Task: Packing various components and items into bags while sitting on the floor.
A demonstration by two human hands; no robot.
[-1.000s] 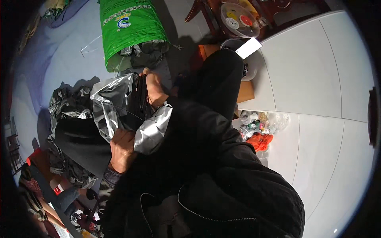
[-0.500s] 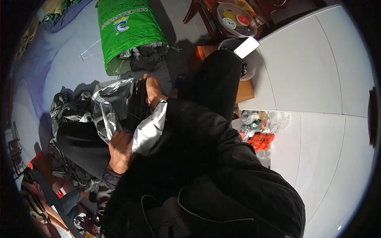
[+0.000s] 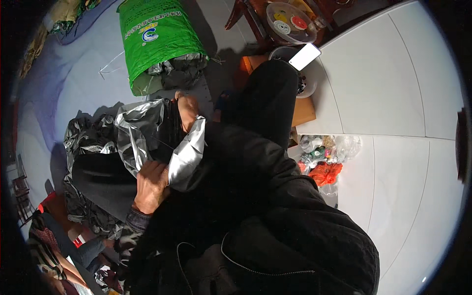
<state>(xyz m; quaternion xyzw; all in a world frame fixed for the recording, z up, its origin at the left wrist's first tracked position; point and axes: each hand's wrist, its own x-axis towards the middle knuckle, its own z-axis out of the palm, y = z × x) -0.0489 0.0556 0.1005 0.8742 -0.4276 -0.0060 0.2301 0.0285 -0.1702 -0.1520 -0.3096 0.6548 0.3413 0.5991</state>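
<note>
Across my lap lies a thin sheet of shiny silver and black material (image 3: 130, 130), crumpled, with its silver side catching the light. My left hand (image 3: 151, 187) is closed on the near edge of this sheet, fingers curled into it. At its far side my right hand (image 3: 188, 110) is bent round gathered dark folds (image 3: 170, 123); most of its fingertips are hidden. Between the two hands a bright silver flap (image 3: 188, 155) folds over by my right wrist. More of the same black and silver material (image 3: 91, 135) lies heaped beside my left knee.
Ahead lies a green woven sack (image 3: 162, 44) with dark sheets spilling from its mouth. At right, a white phone (image 3: 305, 57) rests by my knee above a clear tub (image 3: 309, 86). Plastic bags (image 3: 324, 173) lie near the pale panels (image 3: 383, 83). Another person's arm (image 3: 73, 268) shows lower left.
My left hand has shifted slightly right with the sheet's edge. The right hand has turned a little, and the silver flap is more upright. Both stay on the sheet.
</note>
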